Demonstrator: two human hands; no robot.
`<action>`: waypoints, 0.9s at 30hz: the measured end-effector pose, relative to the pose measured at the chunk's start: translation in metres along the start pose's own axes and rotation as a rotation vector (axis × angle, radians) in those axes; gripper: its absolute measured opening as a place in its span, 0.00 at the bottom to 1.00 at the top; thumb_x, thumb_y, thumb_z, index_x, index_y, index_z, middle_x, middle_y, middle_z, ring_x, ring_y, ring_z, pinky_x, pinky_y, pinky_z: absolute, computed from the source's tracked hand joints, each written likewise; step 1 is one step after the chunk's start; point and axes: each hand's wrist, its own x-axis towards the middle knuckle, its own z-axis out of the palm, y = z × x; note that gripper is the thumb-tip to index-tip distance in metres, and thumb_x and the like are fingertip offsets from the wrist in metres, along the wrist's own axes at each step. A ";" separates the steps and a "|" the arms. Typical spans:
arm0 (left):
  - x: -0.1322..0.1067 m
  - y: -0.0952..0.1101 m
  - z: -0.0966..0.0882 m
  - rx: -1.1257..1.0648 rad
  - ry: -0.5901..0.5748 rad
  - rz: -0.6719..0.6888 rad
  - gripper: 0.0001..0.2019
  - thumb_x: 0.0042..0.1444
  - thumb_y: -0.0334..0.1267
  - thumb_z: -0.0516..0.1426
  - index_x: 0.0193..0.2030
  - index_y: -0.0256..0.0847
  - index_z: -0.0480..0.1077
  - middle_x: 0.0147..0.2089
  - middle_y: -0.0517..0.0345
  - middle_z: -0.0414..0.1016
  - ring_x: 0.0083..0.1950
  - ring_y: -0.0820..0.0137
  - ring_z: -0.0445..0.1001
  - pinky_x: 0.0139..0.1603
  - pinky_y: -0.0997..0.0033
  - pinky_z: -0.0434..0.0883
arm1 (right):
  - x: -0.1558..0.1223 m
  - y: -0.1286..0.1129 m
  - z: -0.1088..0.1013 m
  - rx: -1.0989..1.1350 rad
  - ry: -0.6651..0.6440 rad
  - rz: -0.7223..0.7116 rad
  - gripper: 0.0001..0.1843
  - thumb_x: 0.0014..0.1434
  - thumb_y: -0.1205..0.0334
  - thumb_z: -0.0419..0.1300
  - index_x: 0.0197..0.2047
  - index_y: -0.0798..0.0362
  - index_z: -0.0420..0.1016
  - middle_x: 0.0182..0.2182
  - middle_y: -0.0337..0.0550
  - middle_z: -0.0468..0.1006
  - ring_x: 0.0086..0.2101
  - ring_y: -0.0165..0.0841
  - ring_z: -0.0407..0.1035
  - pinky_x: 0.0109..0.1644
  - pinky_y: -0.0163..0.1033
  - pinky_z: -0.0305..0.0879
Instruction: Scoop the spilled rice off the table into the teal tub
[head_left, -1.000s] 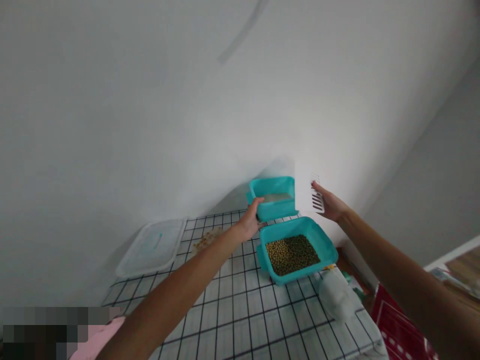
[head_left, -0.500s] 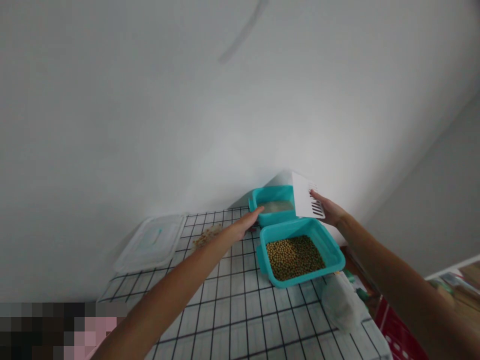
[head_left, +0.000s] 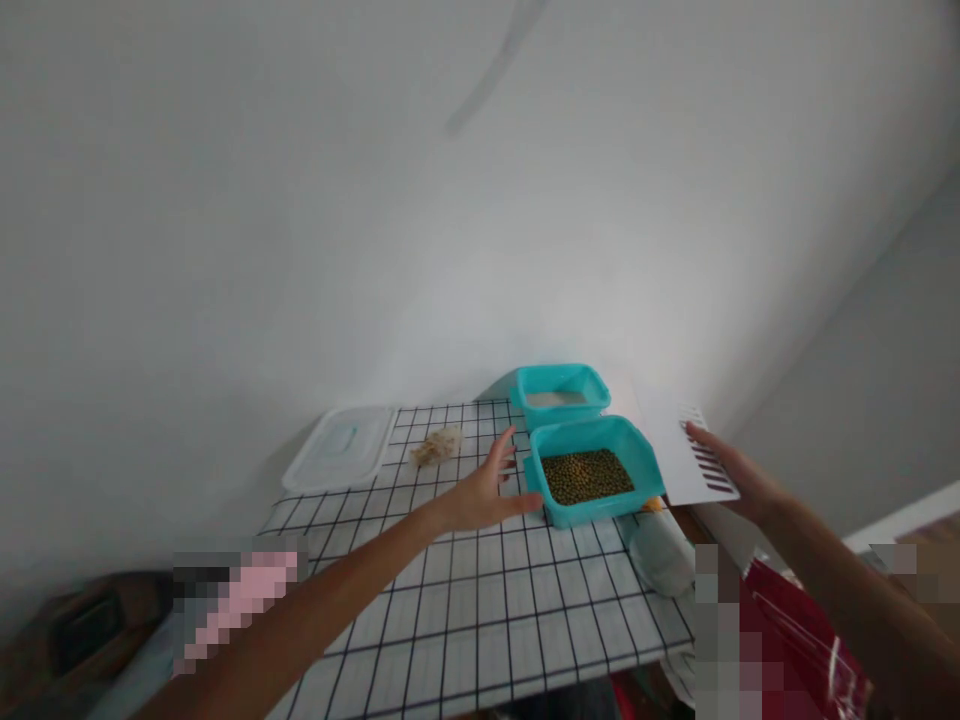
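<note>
A teal plastic bin (head_left: 646, 462) with small greenish-brown beans (head_left: 585, 476) in it stands on the grid-patterned tabletop. My left hand (head_left: 484, 490) is at its left side with fingers spread, thumb near or touching the rim; I cannot tell which. Behind it is a second teal bin (head_left: 562, 413) with something pale inside. To the right of the front bin, my right hand (head_left: 720, 460) grips a flat white panel (head_left: 675, 455) with a row of slots along its edge.
A clear plastic lid (head_left: 341, 450) lies at the back left against the wall. Near it sits a small bag of light brown bits (head_left: 437, 446). A whitish rounded bundle (head_left: 660, 555) lies at the right edge. Red material (head_left: 795, 630) is below right.
My left hand has left the rear bin and opened beside the front bin. My right hand has carried the white panel right and nearer, uncovering the rear bin. The view has shifted.
</note>
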 end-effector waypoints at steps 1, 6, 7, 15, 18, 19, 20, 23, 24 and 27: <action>-0.005 -0.008 0.006 0.052 -0.047 0.085 0.64 0.40 0.42 0.72 0.75 0.51 0.33 0.75 0.36 0.45 0.73 0.48 0.53 0.69 0.43 0.56 | -0.009 0.009 0.005 0.027 0.017 -0.008 0.09 0.55 0.47 0.63 0.35 0.42 0.76 0.35 0.48 0.82 0.31 0.43 0.78 0.32 0.44 0.76; 0.003 -0.050 0.041 0.042 0.025 0.236 0.75 0.37 0.42 0.73 0.70 0.50 0.12 0.75 0.34 0.45 0.72 0.49 0.56 0.70 0.43 0.53 | -0.025 0.040 0.041 0.125 -0.010 -0.035 0.11 0.56 0.47 0.63 0.34 0.46 0.75 0.30 0.43 0.82 0.29 0.38 0.77 0.30 0.42 0.76; 0.007 -0.055 0.047 0.031 0.046 0.239 0.75 0.37 0.43 0.73 0.71 0.49 0.12 0.74 0.34 0.49 0.71 0.49 0.58 0.70 0.43 0.54 | -0.025 0.042 0.048 0.135 -0.028 -0.049 0.11 0.56 0.47 0.63 0.35 0.46 0.75 0.30 0.43 0.82 0.29 0.38 0.77 0.30 0.43 0.76; -0.002 -0.052 0.056 -0.019 0.213 0.288 0.71 0.33 0.45 0.74 0.74 0.46 0.28 0.72 0.37 0.55 0.69 0.50 0.61 0.69 0.47 0.58 | -0.050 0.037 0.074 0.173 -0.035 -0.078 0.11 0.57 0.46 0.63 0.38 0.43 0.73 0.29 0.38 0.81 0.26 0.34 0.76 0.24 0.38 0.73; -0.042 -0.044 0.045 -0.071 0.259 0.282 0.69 0.36 0.43 0.74 0.74 0.50 0.28 0.72 0.38 0.53 0.67 0.51 0.64 0.67 0.48 0.62 | -0.080 0.040 0.090 0.168 -0.048 -0.011 0.13 0.57 0.44 0.63 0.39 0.42 0.74 0.29 0.40 0.81 0.27 0.35 0.76 0.25 0.39 0.73; -0.060 -0.041 0.041 -0.070 0.279 0.289 0.69 0.37 0.42 0.74 0.74 0.51 0.27 0.72 0.39 0.53 0.67 0.51 0.64 0.68 0.49 0.62 | -0.091 0.043 0.098 0.172 -0.060 0.007 0.13 0.57 0.44 0.63 0.40 0.42 0.74 0.30 0.40 0.81 0.27 0.36 0.77 0.26 0.39 0.74; -0.078 -0.038 0.037 -0.056 0.293 0.288 0.69 0.38 0.41 0.73 0.74 0.52 0.26 0.72 0.41 0.54 0.68 0.53 0.63 0.68 0.50 0.61 | -0.102 0.047 0.108 0.179 -0.072 0.026 0.14 0.57 0.44 0.63 0.41 0.42 0.74 0.30 0.41 0.82 0.28 0.36 0.77 0.27 0.39 0.74; -0.132 -0.033 0.023 -0.036 0.333 0.213 0.66 0.42 0.40 0.72 0.73 0.57 0.25 0.71 0.43 0.56 0.67 0.53 0.65 0.67 0.47 0.63 | -0.131 0.061 0.142 0.215 -0.086 0.086 0.17 0.55 0.44 0.65 0.42 0.44 0.75 0.29 0.41 0.81 0.27 0.37 0.77 0.27 0.40 0.74; -0.148 -0.033 0.018 -0.026 0.375 0.183 0.66 0.41 0.41 0.72 0.73 0.57 0.25 0.70 0.42 0.57 0.66 0.51 0.66 0.66 0.45 0.64 | -0.139 0.066 0.154 0.228 -0.087 0.105 0.18 0.54 0.44 0.66 0.42 0.46 0.75 0.27 0.40 0.81 0.26 0.36 0.76 0.27 0.39 0.73; -0.185 -0.037 0.001 -0.017 0.440 0.127 0.65 0.40 0.43 0.72 0.73 0.57 0.28 0.71 0.42 0.57 0.65 0.49 0.67 0.63 0.43 0.67 | -0.159 0.080 0.189 0.300 -0.109 0.142 0.20 0.54 0.45 0.67 0.43 0.50 0.74 0.28 0.38 0.80 0.25 0.33 0.75 0.28 0.36 0.71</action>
